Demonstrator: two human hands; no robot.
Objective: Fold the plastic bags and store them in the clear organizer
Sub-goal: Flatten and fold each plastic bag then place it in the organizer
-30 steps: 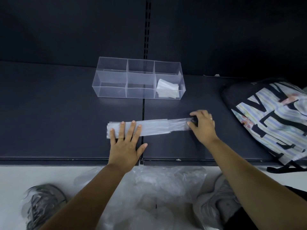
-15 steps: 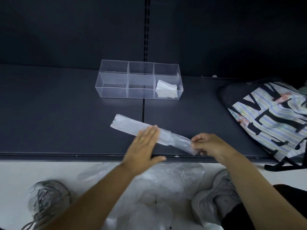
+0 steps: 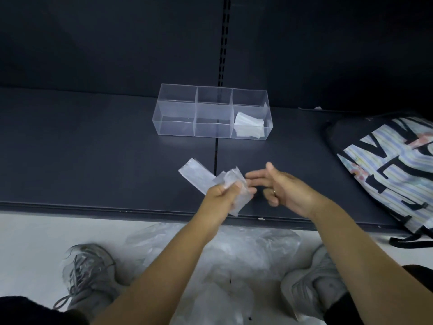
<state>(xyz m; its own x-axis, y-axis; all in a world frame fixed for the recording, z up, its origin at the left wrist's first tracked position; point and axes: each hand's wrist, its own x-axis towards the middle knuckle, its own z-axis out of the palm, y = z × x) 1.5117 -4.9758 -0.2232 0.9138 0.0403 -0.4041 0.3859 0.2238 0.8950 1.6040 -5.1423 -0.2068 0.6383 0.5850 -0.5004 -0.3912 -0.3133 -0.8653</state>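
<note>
Plastic bag [image 3: 196,178]: thin, translucent, whitish, flattened into a long narrow band with faint creases. One square-cut end lies on the dark shelf [image 3: 93,148], pointing up and to the left. The band runs diagonally down to the right, and its other end is bent over into a loose, crumpled flap that hangs towards the front edge of the shelf.

Left hand [image 3: 221,195]: grip clamped on the bag at the bend, thumb and fingers curled round the bunched film, held just above the shelf near its front edge.

Right hand [image 3: 284,192]: grip apart, thumb raised, upper fingers stretched left towards the bag and holding nothing. The fingertips come just beside the crumpled flap, but blur hides whether they touch it.

Clear organizer [image 3: 178,127]: stands farther back on the shelf, well apart from the hands, split by dividers into six sections. Folded bags [image 3: 248,127], white and flat, lie in its right end.

Printed bag [image 3: 386,165]: striped cloth with black letters, at the right end of the shelf.

Pale floor [image 3: 35,235], below the shelf edge: a loose heap of clear bags [image 3: 246,252] between two grey shoes, left shoe [image 3: 89,273] and right shoe [image 3: 311,294]
</note>
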